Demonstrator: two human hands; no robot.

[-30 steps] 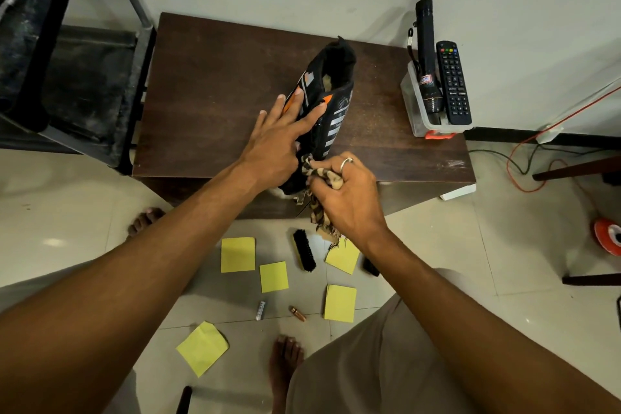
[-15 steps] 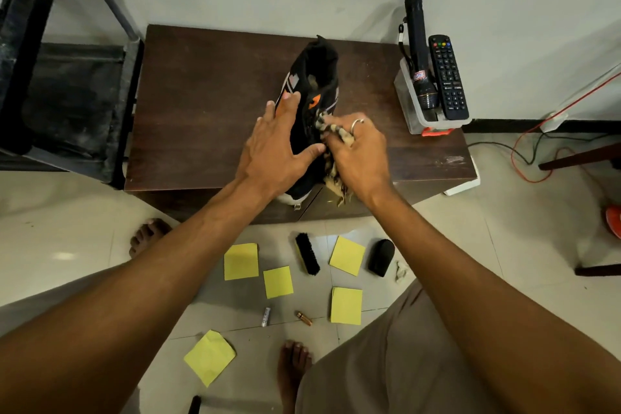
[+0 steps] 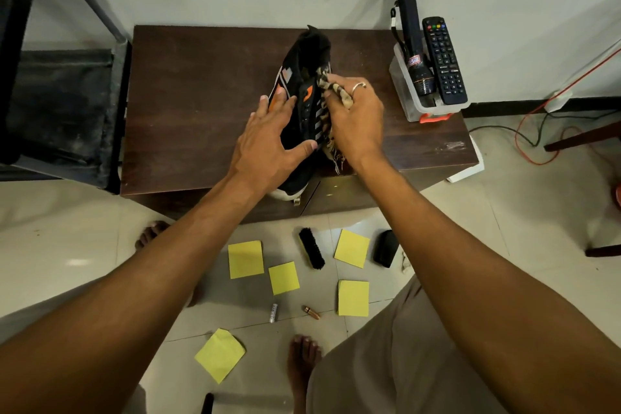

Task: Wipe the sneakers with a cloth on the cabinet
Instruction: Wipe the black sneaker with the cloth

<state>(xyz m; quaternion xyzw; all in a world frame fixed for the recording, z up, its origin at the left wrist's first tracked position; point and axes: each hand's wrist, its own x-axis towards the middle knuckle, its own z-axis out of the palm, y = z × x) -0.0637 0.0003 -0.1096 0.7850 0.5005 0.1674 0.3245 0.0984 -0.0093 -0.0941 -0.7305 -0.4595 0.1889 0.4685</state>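
The fingers of the right hand (image 3: 356, 121) curl tight round a striped cloth (image 3: 337, 92) and push it on the black sneaker (image 3: 311, 54). The left hand (image 3: 265, 144) presses the sneaker's other side with straight fingers. The sneaker sits on the brown cabinet (image 3: 201, 94), toe at the front edge.

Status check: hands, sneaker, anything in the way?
Left hand presses sneaker on cabinet. Right hand grips cloth against its side. Torch, remote clear at right edge.
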